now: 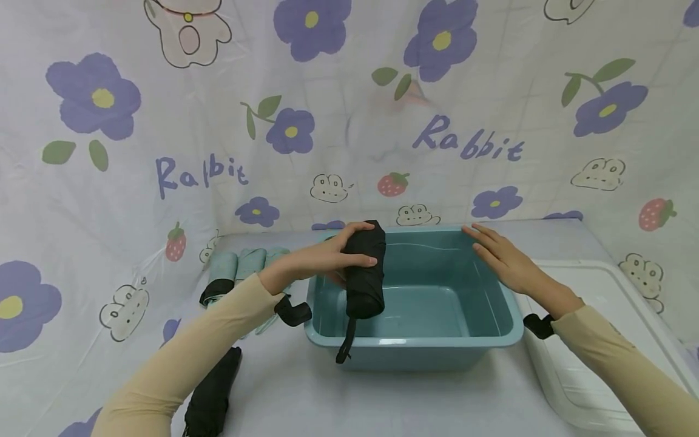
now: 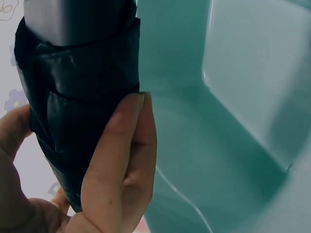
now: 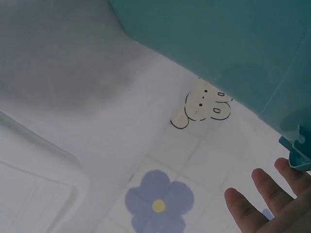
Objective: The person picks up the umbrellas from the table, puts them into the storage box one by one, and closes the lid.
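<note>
My left hand (image 1: 341, 252) grips a black folded umbrella (image 1: 366, 273) over the left part of a blue-green plastic bin (image 1: 415, 342). A short strap dangles from the umbrella's lower end, across the bin's front rim. In the left wrist view, thumb and fingers wrap around the dark fabric of the umbrella (image 2: 82, 82), with the bin wall (image 2: 170, 63) behind. At the bin's far right corner, my right hand (image 1: 505, 258) has its fingers extended along the rim. The right wrist view shows its spread fingertips (image 3: 262, 182) right by the rim corner.
Left of the bin lie several rolled pale green bundles (image 1: 251, 264). A second black folded item (image 1: 215, 391) rests at the front left, partly behind my left sleeve. On the right is a white plastic lid (image 1: 595, 340). A flower-printed curtain (image 1: 338, 121) hangs behind the table.
</note>
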Tool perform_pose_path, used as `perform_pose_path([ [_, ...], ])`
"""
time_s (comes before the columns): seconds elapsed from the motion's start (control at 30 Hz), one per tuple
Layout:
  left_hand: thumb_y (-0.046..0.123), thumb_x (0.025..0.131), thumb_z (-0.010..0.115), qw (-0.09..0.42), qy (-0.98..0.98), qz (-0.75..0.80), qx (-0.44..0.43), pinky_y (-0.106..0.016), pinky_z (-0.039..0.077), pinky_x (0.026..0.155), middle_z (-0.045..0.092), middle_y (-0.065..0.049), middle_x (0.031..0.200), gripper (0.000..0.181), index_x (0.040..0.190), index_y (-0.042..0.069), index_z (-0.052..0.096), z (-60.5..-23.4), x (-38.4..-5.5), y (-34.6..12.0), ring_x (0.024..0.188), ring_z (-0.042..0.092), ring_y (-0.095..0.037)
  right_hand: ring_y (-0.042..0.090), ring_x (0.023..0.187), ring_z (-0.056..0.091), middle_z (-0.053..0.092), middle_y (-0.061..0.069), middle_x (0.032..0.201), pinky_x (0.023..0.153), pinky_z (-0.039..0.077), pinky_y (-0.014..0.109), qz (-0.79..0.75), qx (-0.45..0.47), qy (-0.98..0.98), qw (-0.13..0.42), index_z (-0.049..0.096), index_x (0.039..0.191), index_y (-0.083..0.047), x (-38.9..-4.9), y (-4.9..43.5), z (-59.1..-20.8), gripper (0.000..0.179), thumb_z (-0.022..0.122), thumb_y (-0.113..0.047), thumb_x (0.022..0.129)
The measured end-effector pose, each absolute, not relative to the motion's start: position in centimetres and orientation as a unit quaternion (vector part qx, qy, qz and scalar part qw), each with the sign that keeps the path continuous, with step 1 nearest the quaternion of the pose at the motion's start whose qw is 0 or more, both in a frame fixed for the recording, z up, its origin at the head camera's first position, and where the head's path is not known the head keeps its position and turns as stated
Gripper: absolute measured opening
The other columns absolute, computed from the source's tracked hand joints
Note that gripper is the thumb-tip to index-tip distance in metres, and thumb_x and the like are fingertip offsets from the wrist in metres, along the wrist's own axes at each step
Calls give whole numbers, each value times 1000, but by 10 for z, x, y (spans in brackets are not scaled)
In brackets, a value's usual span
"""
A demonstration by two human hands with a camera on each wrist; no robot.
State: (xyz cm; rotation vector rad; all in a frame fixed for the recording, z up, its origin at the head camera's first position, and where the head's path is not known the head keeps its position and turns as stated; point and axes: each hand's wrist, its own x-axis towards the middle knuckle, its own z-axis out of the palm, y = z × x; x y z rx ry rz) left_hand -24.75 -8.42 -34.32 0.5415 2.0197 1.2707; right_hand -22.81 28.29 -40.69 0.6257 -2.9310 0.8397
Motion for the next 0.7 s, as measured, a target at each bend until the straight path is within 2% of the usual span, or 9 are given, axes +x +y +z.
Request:
perform_pose_path([
  [0.17,36,86,65,346,769,497,203,-45,54,74,22,-10,143,71,138,43,17,-351,-251,-69,101,60,-30,48,134,18,19,20,151,101,16,68,267,198,-943,12,23,148,-13,-228,283,-407,50,30,-33,102],
  [0.3,30,87,63,357,759,508,197,-46,54,72,21,-12,144,71,140,40,17,-356,-250,-57,106,57,-32,48,134,18,18,21,151,100,16,69,259,197,-945,9,22,148,-14,-228,283,-406,51,30,-33,102],
  [0.7,26,88,62,371,744,519,201,-45,55,71,19,-14,143,71,141,37,15,-368,-249,-31,101,58,-31,48,134,18,18,20,151,100,16,69,254,194,-947,12,23,148,-14,-228,283,-407,50,31,-32,102],
])
